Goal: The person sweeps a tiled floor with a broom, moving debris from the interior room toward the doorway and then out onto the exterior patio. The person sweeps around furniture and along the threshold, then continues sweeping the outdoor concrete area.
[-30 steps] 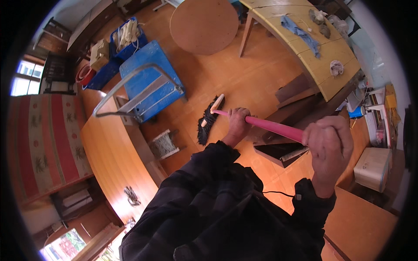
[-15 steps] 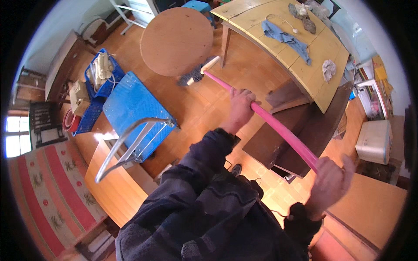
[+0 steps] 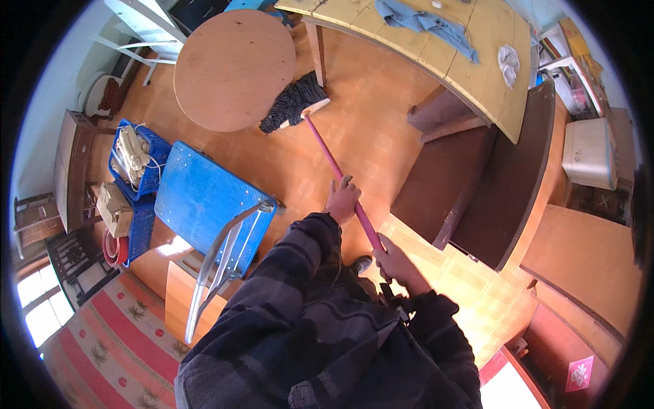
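I grip a long pink pole [image 3: 325,146] with my left hand [image 3: 341,200] partway along it and my right hand [image 3: 400,267] lower, nearer my body. At its far end the dark fringed broom or mop head [image 3: 285,109], with a pale bar on it, lies on the orange floor beside a round wooden top [image 3: 231,61] and by a leg of the yellow table [image 3: 470,92]. My shoe [image 3: 362,263] shows just beyond my dark sleeves.
A blue platform trolley [image 3: 194,187] with a metal handle stands left, beside blue baskets [image 3: 139,235] of bundled items. Dark brown panels [image 3: 504,198] lie right, under the table's edge. A striped patterned cloth [image 3: 112,327] is at lower left, a pale box [image 3: 586,153] at far right.
The broom head has moved away from me toward the round top. My right hand has moved inward and forward, closer to my left hand. My view has shifted as well.
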The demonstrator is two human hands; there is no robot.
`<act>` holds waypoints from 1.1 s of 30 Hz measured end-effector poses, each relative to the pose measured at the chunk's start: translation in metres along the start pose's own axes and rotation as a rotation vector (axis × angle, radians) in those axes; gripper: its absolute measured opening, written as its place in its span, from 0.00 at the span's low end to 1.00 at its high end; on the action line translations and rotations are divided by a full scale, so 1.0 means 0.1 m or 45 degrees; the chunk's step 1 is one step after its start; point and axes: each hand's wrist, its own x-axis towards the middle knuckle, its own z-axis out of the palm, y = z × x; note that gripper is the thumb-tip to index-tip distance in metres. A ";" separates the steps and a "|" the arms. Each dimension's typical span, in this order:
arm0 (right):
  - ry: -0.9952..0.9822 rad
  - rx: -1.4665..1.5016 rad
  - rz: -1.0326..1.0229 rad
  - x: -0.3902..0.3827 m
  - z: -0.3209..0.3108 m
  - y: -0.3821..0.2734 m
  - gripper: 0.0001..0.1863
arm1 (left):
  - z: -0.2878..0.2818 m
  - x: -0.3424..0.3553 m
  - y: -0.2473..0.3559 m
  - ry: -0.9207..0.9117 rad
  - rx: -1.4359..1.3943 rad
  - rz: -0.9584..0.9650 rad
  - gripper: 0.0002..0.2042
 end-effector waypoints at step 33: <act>0.437 0.258 0.440 -3.36 1.55 5.35 0.12 | 1.90 -1.77 2.01 -0.987 0.284 0.901 0.09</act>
